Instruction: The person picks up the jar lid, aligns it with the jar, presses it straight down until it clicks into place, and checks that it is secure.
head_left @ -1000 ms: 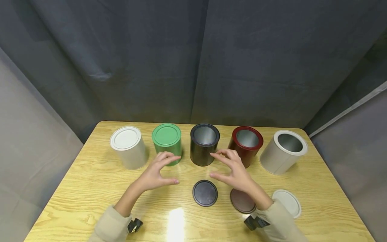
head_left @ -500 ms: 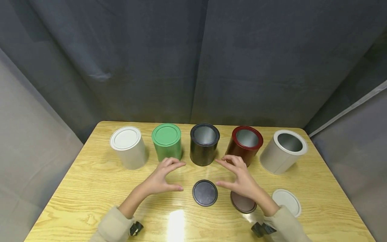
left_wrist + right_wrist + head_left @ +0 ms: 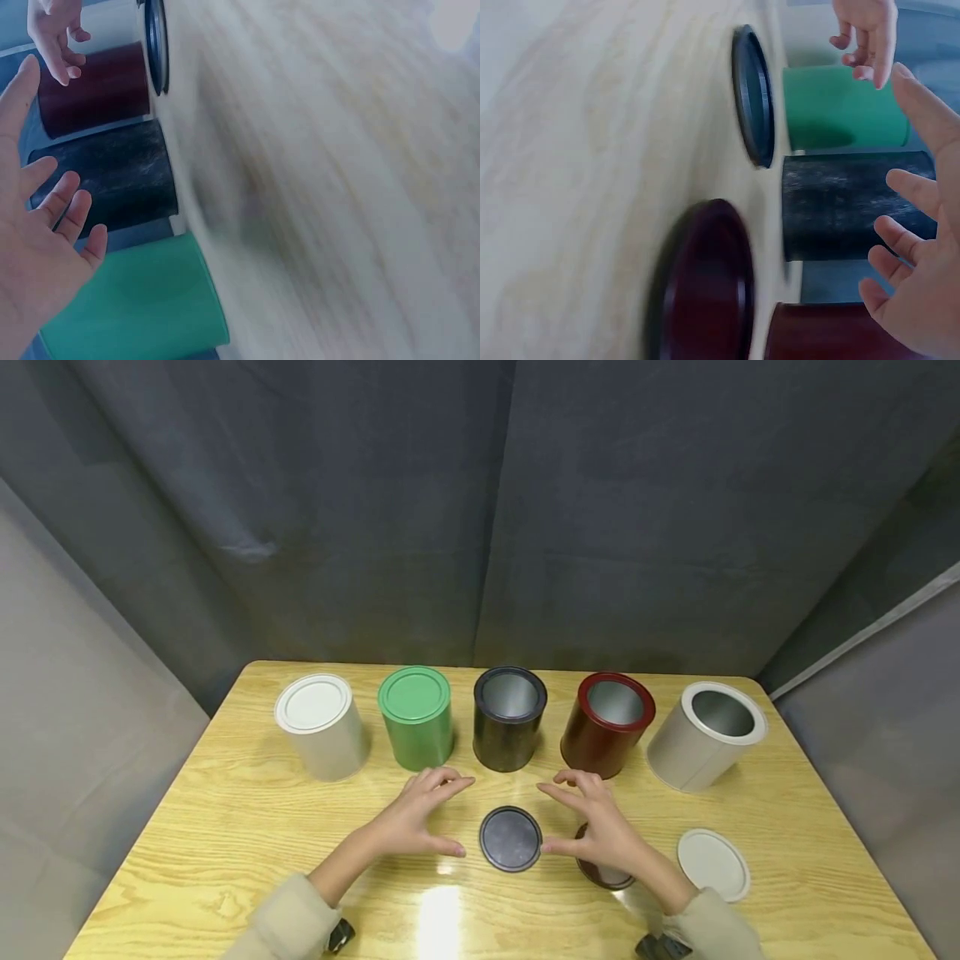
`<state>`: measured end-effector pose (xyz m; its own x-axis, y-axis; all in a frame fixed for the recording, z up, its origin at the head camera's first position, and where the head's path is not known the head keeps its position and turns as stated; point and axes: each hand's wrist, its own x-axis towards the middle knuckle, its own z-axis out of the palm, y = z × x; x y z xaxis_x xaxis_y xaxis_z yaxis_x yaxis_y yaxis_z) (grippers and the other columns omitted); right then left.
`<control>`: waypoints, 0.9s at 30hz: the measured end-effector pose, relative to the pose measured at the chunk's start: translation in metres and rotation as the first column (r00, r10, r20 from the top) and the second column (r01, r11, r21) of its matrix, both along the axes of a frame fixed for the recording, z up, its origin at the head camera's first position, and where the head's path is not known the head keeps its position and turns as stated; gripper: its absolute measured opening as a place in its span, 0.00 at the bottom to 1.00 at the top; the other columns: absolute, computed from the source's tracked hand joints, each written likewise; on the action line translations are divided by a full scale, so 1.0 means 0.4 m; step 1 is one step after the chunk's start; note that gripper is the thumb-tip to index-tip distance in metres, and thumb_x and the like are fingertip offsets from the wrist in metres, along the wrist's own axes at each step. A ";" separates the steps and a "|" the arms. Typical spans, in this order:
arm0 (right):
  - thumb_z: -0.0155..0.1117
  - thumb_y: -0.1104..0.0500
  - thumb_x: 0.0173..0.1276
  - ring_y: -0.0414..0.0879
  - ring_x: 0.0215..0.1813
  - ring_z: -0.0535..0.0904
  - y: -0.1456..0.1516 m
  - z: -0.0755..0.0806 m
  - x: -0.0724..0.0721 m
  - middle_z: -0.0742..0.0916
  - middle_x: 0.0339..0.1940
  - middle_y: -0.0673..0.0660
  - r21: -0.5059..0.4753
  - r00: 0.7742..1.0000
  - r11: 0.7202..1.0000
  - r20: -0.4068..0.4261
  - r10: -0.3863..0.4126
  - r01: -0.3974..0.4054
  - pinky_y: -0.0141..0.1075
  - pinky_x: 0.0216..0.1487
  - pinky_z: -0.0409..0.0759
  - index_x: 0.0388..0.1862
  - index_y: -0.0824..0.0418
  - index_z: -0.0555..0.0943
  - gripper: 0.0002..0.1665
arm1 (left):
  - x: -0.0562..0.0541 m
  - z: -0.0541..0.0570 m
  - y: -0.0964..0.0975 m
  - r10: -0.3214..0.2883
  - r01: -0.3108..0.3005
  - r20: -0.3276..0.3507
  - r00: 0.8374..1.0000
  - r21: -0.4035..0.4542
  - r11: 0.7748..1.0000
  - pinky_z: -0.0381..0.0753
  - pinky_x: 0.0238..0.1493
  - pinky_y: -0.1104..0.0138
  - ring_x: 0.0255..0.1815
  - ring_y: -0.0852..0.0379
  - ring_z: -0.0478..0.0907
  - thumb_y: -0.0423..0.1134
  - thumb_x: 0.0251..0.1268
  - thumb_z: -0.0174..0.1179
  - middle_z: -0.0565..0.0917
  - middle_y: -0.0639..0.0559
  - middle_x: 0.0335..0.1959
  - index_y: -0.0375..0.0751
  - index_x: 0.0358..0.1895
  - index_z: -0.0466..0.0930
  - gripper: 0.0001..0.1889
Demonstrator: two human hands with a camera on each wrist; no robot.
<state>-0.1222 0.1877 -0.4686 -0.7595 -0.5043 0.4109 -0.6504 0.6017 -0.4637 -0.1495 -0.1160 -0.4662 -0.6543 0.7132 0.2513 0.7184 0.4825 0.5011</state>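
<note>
A black lid (image 3: 511, 838) lies flat on the wooden table (image 3: 225, 810) in front of an open black can (image 3: 509, 717). My left hand (image 3: 438, 814) hovers just left of the lid with fingers spread. My right hand (image 3: 581, 822) hovers just right of it, thumb close to the lid's rim, and holds nothing. The right hand partly covers a dark red lid (image 3: 600, 872). In the right wrist view the black lid (image 3: 754, 96) and the dark red lid (image 3: 705, 289) lie side by side. The left wrist view shows my open palm (image 3: 37, 255) beside the green can (image 3: 142, 307).
Along the back stand a closed white can (image 3: 318, 722), a closed green can (image 3: 415, 714), an open dark red can (image 3: 607, 722) and an open beige can (image 3: 705, 745). A white lid (image 3: 713, 864) lies at the front right. Dark curtains surround the table.
Both hands have drawn back from beside the black can toward me and lowered, and now flank the black lid. The cans and lids have not moved.
</note>
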 end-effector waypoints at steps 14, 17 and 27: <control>0.78 0.45 0.35 0.54 0.52 0.64 -0.005 -0.056 0.004 0.73 0.52 0.61 0.054 0.989 0.998 0.142 -0.035 0.028 0.48 0.44 0.60 0.55 0.59 0.77 0.45 | -0.015 -0.039 0.028 -0.007 0.017 0.082 0.997 -0.129 0.992 0.61 0.53 0.57 0.56 0.56 0.60 0.59 0.39 0.69 0.65 0.53 0.56 0.48 0.68 0.60 0.48; 0.78 0.43 0.36 0.52 0.52 0.63 -0.005 -0.062 0.004 0.72 0.53 0.61 0.085 0.984 0.996 0.172 -0.046 0.032 0.46 0.43 0.60 0.57 0.58 0.76 0.45 | -0.020 -0.048 0.031 -0.015 0.024 0.070 0.997 -0.129 0.991 0.62 0.52 0.58 0.55 0.55 0.61 0.59 0.38 0.70 0.65 0.52 0.56 0.45 0.68 0.60 0.49; 0.74 0.39 0.40 0.52 0.51 0.63 -0.011 -0.075 -0.003 0.72 0.52 0.60 0.166 0.975 0.986 0.217 -0.051 0.014 0.44 0.41 0.59 0.58 0.58 0.75 0.45 | -0.032 -0.083 0.046 -0.043 0.056 0.076 0.996 -0.173 0.983 0.61 0.51 0.59 0.54 0.56 0.61 0.61 0.41 0.67 0.65 0.52 0.56 0.44 0.67 0.61 0.48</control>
<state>-0.1232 0.1831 -0.4987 -0.8390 -0.5239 0.1468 -0.5222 0.6998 -0.4874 -0.1623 -0.0975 -0.4996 -0.6290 0.7739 0.0738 0.7090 0.5320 0.4630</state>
